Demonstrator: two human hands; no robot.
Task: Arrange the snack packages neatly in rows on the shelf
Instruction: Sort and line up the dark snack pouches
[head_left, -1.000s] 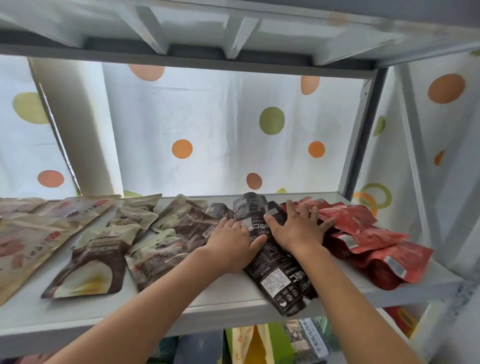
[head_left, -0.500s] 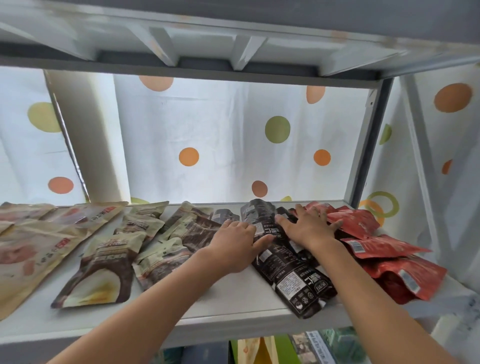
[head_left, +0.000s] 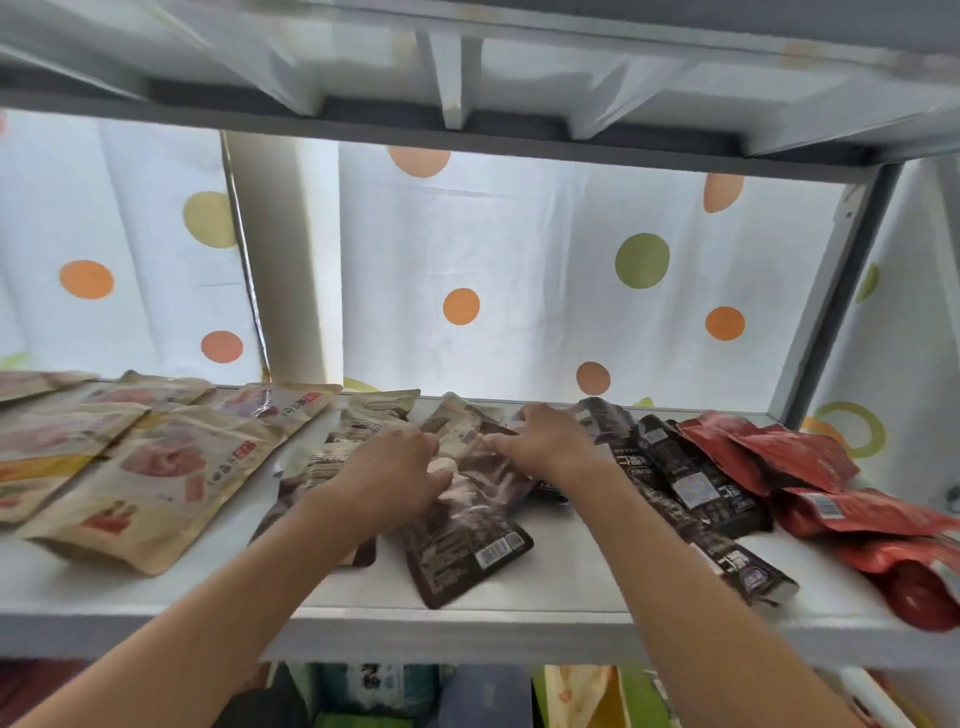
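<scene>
Both forearms reach in over the front edge of the white shelf (head_left: 545, 587), and both hands work on the brown-and-cream pouches at its centre. The left hand (head_left: 397, 470) lies palm-down on a dark brown pouch (head_left: 462, 535) with its fingers bent downward over the pouch's upper end; whether the fingers pinch the pouch or only press on it cannot be told, since motion blur hides the fingertips. The right hand (head_left: 545, 441) reaches further back, its fingers curled over the upper edge of the same cluster of pouches; its grip likewise cannot be told. The dark brown pouch lies flat and slanted, barcode end toward the front edge of the shelf, partly overlapping the brown-and-cream pouches (head_left: 363, 421) behind it and to its left. To the left of these, several tan kraft-paper packages (head_left: 171, 467) lie flat in overlapping order, extending to the left edge of the view. To the right of the hands, the black packages (head_left: 691, 483) lie in a diagonal overlapping line running from the back of the shelf to the front edge. Further right, the red packages (head_left: 810, 467) are piled against the right end of the shelf, beside the grey upright (head_left: 841, 291). Behind the shelf hangs a white curtain (head_left: 519, 249) printed with orange and green dots.
</scene>
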